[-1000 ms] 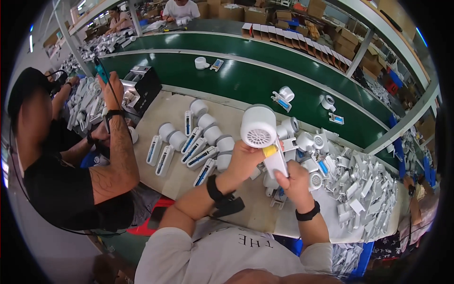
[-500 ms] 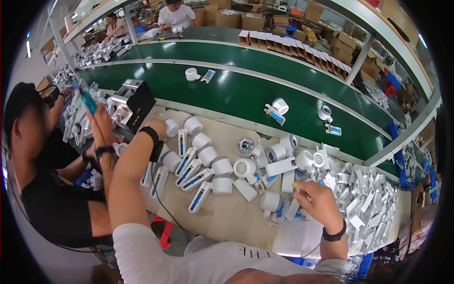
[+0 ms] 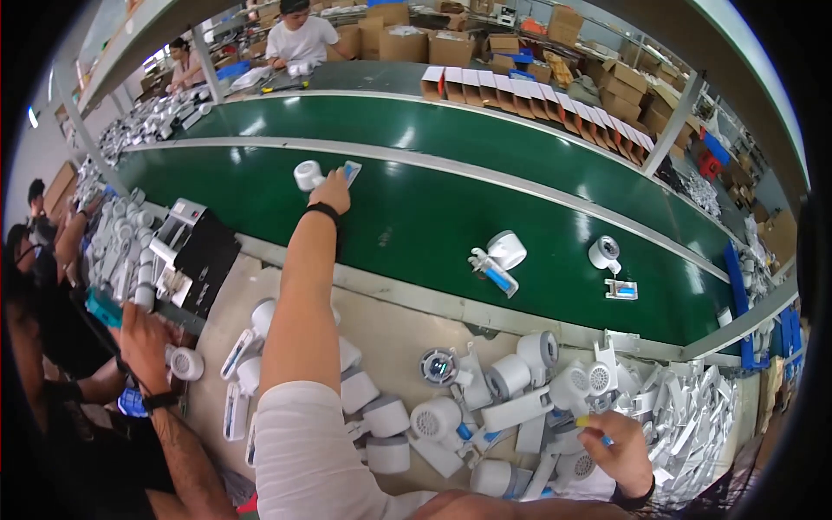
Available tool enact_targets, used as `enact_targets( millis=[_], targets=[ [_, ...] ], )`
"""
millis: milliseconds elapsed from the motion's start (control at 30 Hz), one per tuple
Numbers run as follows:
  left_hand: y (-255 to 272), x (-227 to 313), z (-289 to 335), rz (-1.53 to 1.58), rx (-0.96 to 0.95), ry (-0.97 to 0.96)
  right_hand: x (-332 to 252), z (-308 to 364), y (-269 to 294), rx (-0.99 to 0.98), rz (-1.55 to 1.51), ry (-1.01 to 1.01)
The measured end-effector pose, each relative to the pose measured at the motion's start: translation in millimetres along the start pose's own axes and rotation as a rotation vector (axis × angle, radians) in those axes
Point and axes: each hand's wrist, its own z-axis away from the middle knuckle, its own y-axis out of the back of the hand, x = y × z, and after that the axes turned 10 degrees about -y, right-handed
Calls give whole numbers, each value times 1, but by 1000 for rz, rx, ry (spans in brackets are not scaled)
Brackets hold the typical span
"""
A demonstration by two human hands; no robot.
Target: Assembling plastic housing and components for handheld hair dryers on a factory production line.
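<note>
My left hand (image 3: 332,192) reaches over the green conveyor belt, fingers bent together on a white handheld fan (image 3: 307,175). The fan's round head shows left of the hand, and its handle with a blue insert (image 3: 351,172) to the right. The fingertips are hidden. At the lower right, my right hand (image 3: 617,451) hovers by the white fan parts, thumb and forefinger apart with nothing between them. Yellow covers one fingertip. Below it is a grilled fan head (image 3: 582,468). Several fans lie on the table, among them a grilled one (image 3: 435,419) and one with its round end open (image 3: 439,367).
Two more fans (image 3: 507,251) (image 3: 604,253) lie on the belt (image 3: 390,217). White handle shells (image 3: 693,416) are heaped at the right. A black machine (image 3: 204,260) stands at the left, beside a co-worker's hand (image 3: 143,338) with a teal tool (image 3: 104,308). Cartons (image 3: 520,94) line the far side.
My left hand has moved from the table's left side, up and forward onto the fan on the belt. My right hand stays over the parts, fingers slightly more curled. The view has shifted.
</note>
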Motion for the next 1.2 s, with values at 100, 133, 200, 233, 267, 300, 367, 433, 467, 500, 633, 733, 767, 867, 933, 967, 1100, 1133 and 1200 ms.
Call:
enact_targets(
  millis=[100, 133, 200, 233, 267, 300, 367, 433, 467, 500, 633, 733, 767, 867, 933, 967, 1100, 1133, 1200],
  targets=[
    [9, 31, -1, 48, -165, 255, 3, 3, 0, -9, 0, -24],
    [24, 43, 5, 94, -148, 169, 5, 7, 2, -10, 13, -16],
    [48, 48, 9, 195, -234, 107, -3, 10, 5, -5, -11, 27],
    [60, 49, 13, 292, -324, 51, -8, 12, 6, -9, -36, 73],
    [80, 59, 19, 636, -440, 214, -9, 16, 8, -39, -35, 65],
    [89, 60, 28, 1074, -423, 194, -11, 18, 7, -27, -36, 58],
    [118, 80, 49, 1595, -310, 300, -17, 17, 0, 32, -116, 288],
    [140, 109, 73, 1885, -310, 172, -25, 10, -11, 71, -78, 391],
    [159, 138, 91, 1974, -298, 44, -29, 5, -19, 109, -85, 398],
    [176, 165, 111, 2036, -259, -74, -35, 0, -27, 145, -93, 408],
    [232, 259, 203, 2180, -273, -187, -58, -17, -45, 245, -124, 320],
    [234, 293, 255, 2429, -325, -171, -57, -13, -63, -46, -639, 207],
    [236, 301, 268, 2398, -308, -89, -50, -4, -65, -45, -637, 196],
    [247, 295, 284, 2142, -511, -128, -30, 23, -60, -357, -1025, 91],
    [225, 283, 290, 1594, 15, -644, -23, 39, -48, -527, -1093, 100],
    [218, 286, 293, 1597, 23, -637, -21, 46, -42, -688, -1161, 107],
    [190, 300, 297, 1878, -212, -579, -20, 69, -38, -1030, -1118, 163],
    [194, 304, 303, 1991, -579, -628, -17, 74, -39, -1030, -1154, 146],
    [203, 310, 319, 2067, -964, -669, -9, 79, -39, -1023, -1199, 122]
  ],
)
